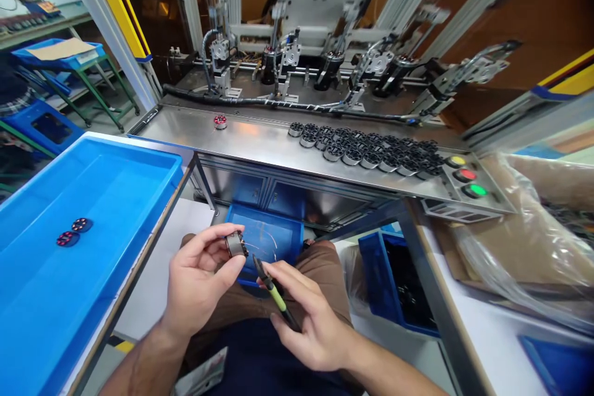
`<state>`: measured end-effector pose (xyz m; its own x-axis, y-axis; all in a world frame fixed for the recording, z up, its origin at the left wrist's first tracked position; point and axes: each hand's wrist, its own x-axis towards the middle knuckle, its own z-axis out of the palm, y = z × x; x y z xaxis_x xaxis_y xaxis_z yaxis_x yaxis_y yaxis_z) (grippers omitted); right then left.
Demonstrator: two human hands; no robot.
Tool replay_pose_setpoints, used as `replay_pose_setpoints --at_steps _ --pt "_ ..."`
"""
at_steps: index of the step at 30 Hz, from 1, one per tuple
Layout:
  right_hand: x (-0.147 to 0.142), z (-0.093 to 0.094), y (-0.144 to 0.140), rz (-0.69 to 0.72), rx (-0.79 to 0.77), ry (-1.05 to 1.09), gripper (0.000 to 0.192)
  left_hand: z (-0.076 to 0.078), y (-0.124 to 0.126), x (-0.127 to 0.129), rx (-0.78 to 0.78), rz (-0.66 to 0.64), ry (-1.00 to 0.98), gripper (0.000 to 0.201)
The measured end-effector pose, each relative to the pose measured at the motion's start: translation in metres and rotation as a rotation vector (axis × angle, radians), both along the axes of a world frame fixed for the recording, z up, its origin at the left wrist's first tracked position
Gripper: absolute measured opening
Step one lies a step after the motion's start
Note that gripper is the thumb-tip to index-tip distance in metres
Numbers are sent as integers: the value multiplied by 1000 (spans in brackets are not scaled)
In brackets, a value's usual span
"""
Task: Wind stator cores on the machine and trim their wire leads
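My left hand (199,272) grips a small round motor stator (236,245) between thumb and fingers, tilted on its side above my lap. Thin wire ends (257,247) stick out from it to the right. In my right hand (310,315) is a pair of cutting pliers (278,298) with black and yellow-green handles. The jaws point up toward the stator, a short gap from it; whether they are parted I cannot tell. A blue bin (283,232) stands below, beyond the two hands.
Many black-topped stators (371,148) crowd the steel ledge (185,127), with one red stator (220,122) at left. A blue tray (130,161) holds two stators. Right are push buttons (464,175), a plastic-lined carton (492,247) and another blue bin (375,278). Machine fixtures (288,62) stand behind.
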<state>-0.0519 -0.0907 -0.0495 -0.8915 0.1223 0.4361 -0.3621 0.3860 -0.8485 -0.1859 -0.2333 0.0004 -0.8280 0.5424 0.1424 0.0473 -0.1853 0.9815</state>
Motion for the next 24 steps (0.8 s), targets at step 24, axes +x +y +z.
replay_pose_setpoints --at_steps 24 --pt "5 0 4 2 2 33 88 -2 -1 4 50 -13 127 25"
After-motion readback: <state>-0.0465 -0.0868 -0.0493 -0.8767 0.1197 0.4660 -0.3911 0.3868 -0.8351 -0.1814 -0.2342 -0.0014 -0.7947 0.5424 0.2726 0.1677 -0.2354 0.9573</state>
